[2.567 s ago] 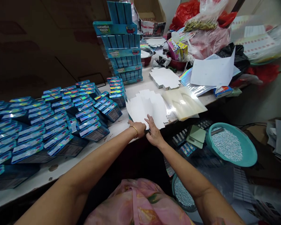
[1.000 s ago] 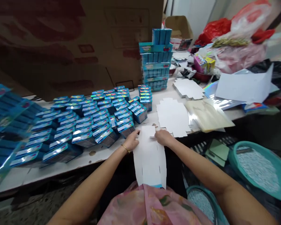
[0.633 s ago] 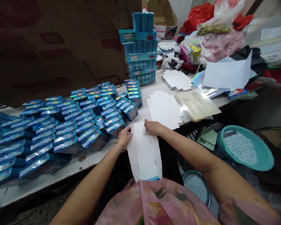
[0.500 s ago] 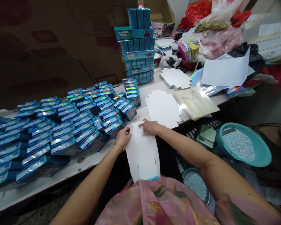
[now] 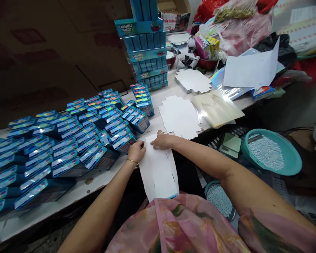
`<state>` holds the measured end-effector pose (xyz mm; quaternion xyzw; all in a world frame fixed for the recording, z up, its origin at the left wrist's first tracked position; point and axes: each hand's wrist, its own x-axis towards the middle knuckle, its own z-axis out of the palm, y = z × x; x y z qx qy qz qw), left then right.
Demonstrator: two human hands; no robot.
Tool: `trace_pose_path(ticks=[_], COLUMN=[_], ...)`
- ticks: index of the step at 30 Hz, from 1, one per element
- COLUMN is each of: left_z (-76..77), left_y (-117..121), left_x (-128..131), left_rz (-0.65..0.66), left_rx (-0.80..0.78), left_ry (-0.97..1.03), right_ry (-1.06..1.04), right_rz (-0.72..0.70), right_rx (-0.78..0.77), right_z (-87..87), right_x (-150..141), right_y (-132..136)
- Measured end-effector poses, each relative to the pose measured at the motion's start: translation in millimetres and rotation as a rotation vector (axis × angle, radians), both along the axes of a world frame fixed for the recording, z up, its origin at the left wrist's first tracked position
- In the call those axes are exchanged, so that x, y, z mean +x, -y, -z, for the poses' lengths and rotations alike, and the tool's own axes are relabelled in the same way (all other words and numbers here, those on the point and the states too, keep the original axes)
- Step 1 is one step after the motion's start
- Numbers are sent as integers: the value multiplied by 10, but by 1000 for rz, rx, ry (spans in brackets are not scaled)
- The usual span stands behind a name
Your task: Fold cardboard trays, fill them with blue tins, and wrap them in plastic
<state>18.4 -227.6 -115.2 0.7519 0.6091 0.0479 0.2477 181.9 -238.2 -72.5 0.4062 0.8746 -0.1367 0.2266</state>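
White card blank (image 5: 160, 172), overhanging near edge of table (image 5: 101, 176)
Left hand (image 5: 137, 151): fingers curled at far left corner; cannot tell whether pinched. Right hand (image 5: 162, 141): partly open, index finger extended onto far end, nothing clasped.

"What's that white thing?"
"It's a long, flat sheet of white card (image 5: 160, 167)."
"Is it all white?"
"Nearly. A bit of blue shows at the end close to the person. There are thin, dark slits near that end too, one on each side."
"What shape is it?"
"Its long sides curve out a little, and the far end is narrower."
"Where is it?"
"The far end is at the edge of the white bench (image 5: 96, 179). The rest sticks out toward the person's pink flowery top (image 5: 173, 225)."
"Who's touching it?"
"The right hand (image 5: 162, 141) is on top, near the far end. The left hand (image 5: 137, 151) is at its left edge."
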Motion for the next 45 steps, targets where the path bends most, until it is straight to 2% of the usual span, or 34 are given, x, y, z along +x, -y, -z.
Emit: trace_pose_path(ticks=[5, 7, 10, 12, 14, 17, 19, 22, 23, 25, 29, 33, 39, 45], left_z=[42, 84, 98, 55, -19, -126, -166, -198, -209, -234, -244, -165, -44, 37], left_y=[-32, -33, 10, 52, 82, 89, 78, 69, 69, 67, 20, -57, -83, -80], left_x=[-33, -44, -38, -16, 14, 62, 95, 157, 181, 232, 320, 342, 293, 281], left_rz=[-60, -74, -97, -95, -29, 156, 263, 346, 339, 298, 219, 165, 33, -99], left_rx=[-46, -50, -67, -50, 0, 30, 17, -15, -37, -71, -113, -151, -150, -300], left_ry=[69, 76, 98, 98, 52, -73, -129, -131, -123, -122, -129, -115, 17, 203], right_ry=[-33, -26, -31, -53, -86, -197, -377, -652, -689, -668, -504, -409, -396, -450], right_rz=[97, 91, 78, 108, 124, 160, 317, 686, 780, 866, 808, 785, 841, 881], right_rx=[-51, -68, -50, -16, -5, -30, -27, -49, -77, -125, -144, -161, -114, -89], right_z=[-65, -70, -24, 24, 60, 77, 84, 117, 128, 138, 80, 24, 37, 50], right_x=[-40, -51, -91, -130, -145, -51, 90, 306, 351, 383, 303, 237, 199, 180], right_y=[23, 18, 15, 24, 36, 49, 68, 135, 164, 213, 210, 140, 152, 186])
